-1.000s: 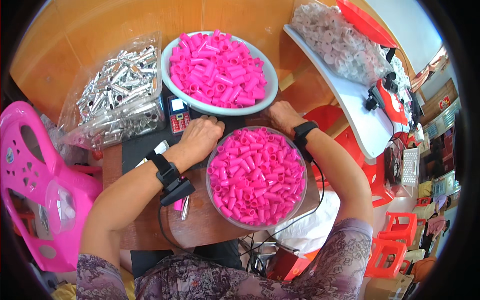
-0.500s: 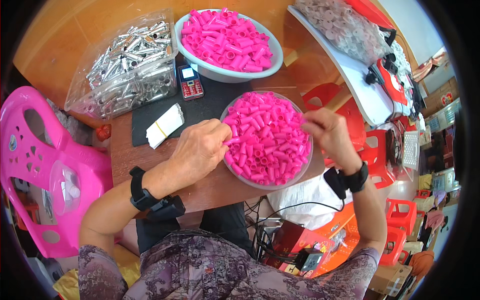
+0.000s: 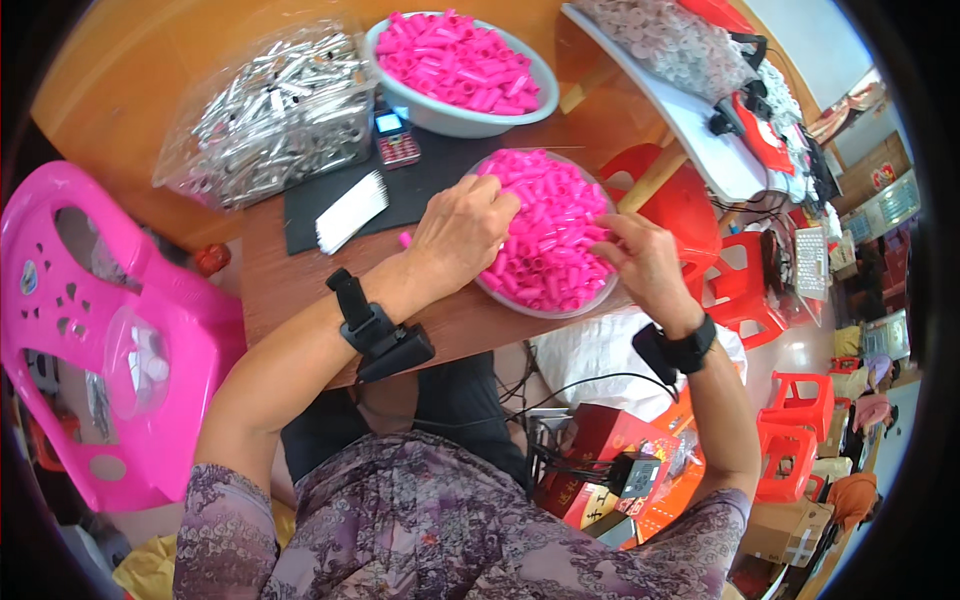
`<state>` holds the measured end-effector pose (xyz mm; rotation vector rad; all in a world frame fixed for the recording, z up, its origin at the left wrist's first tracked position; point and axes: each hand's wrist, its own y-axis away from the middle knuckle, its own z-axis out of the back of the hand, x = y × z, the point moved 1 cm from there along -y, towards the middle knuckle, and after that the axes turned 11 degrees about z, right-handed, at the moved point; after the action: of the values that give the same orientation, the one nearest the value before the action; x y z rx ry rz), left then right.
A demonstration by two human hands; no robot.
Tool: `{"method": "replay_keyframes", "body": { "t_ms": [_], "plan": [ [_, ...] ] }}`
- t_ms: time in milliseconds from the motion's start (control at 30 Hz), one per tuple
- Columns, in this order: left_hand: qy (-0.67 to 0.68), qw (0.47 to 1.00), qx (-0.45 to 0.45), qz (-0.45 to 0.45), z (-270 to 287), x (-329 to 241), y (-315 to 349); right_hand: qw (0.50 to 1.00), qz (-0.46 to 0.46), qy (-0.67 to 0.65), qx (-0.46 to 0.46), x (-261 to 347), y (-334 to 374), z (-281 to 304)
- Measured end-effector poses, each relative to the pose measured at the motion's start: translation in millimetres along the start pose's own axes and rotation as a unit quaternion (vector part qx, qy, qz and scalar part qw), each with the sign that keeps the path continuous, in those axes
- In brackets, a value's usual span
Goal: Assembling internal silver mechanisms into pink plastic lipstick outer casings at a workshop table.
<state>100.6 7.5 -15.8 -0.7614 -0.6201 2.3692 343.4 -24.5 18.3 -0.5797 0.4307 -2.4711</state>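
A round, clear-rimmed bowl [image 3: 540, 312] heaped with small pink plastic tubes [image 3: 548, 255] stands on the brown table in front of me. My left hand [image 3: 468, 232] is over the bowl's left side, its fingers curled closed and pointing in at the tubes; whatever they hold is hidden. At the right rim my right hand [image 3: 648, 258] has its thumb and fingers bent together against the tubes, and I cannot make out what is between them. One loose pink tube [image 3: 405, 240] shows beside my left wrist. Both wrists wear black straps with small black devices.
Behind are a pale basin [image 3: 440, 115] of larger pink tubes and a clear bin [image 3: 270, 130] of silver tubes. A phone [image 3: 396, 140] and a stack of white strips [image 3: 352, 212] lie on a dark mat [image 3: 300, 215]. A pink chair [image 3: 190, 350] stands left, red stools [image 3: 800, 400] right.
My left hand has moved right and farther over the bowl. The pink tube seen at its fingertips earlier is out of sight. My right hand has moved slightly left over the rim; the view has shifted.
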Motion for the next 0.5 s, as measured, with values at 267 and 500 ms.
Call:
{"method": "replay_keyframes", "body": {
  "t_ms": [267,500],
  "plan": [
    [0.085,0.98,-0.035,0.178,90.1,35.7,55.6,0.995,0.069,0.011,-0.067,74.6,31.5,0.8],
    [0.128,0.945,0.043,0.298,81.7,41.1,129.2,0.987,0.019,-0.136,-0.081,143.3,46.8,-64.1]
  ]
}}
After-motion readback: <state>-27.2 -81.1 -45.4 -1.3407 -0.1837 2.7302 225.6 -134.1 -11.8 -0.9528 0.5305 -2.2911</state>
